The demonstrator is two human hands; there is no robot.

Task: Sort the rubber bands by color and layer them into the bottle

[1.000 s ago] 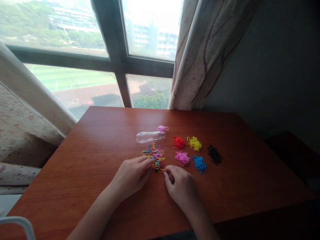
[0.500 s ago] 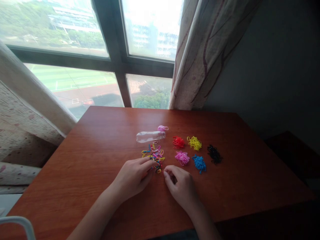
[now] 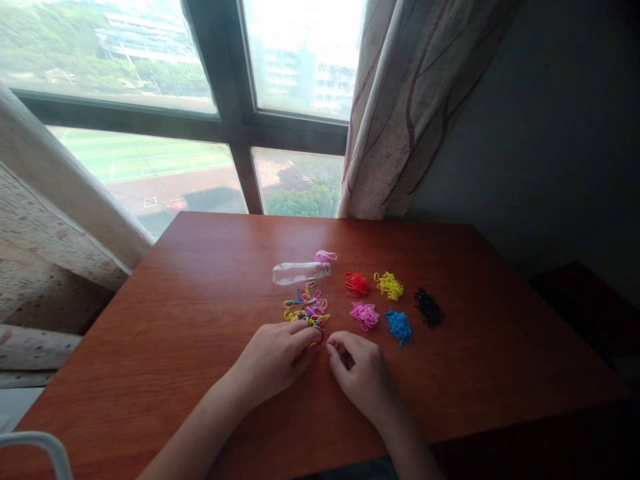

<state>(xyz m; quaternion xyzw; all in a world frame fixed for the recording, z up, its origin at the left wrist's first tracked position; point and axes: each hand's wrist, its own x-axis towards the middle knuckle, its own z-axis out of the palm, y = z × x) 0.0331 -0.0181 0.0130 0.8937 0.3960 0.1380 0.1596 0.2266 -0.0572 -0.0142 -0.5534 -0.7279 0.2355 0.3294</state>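
Note:
Small coloured rubber bands (image 3: 314, 308) lie in a mixed heap at the middle of the table, in yellow, pink, blue, red and black. Over the heap's near edge curls my left hand (image 3: 284, 348), its fingers drawn together and hiding some bands; what they pinch cannot be made out. Just to the right, my right hand (image 3: 361, 368) is closed with thumb and index finger pressed together, the tips close to the left fingertips. A tiny reddish bit shows between the two hands. Whatever the right fingertips hold is too small to name.
Sorted piles of red (image 3: 357, 285), yellow (image 3: 389, 287), pink (image 3: 365, 315), blue (image 3: 399, 327) and black bands (image 3: 429, 308) lie right of the heap. Behind it, a clear bottle (image 3: 300, 273) rests on its side near a pink looped cap (image 3: 325, 256). The wooden table (image 3: 165, 320) meets a window.
My left hand has shifted slightly right and nearer me, uncovering more yellow bands in the heap. The yellow band between my hands no longer shows. My right hand has hardly moved.

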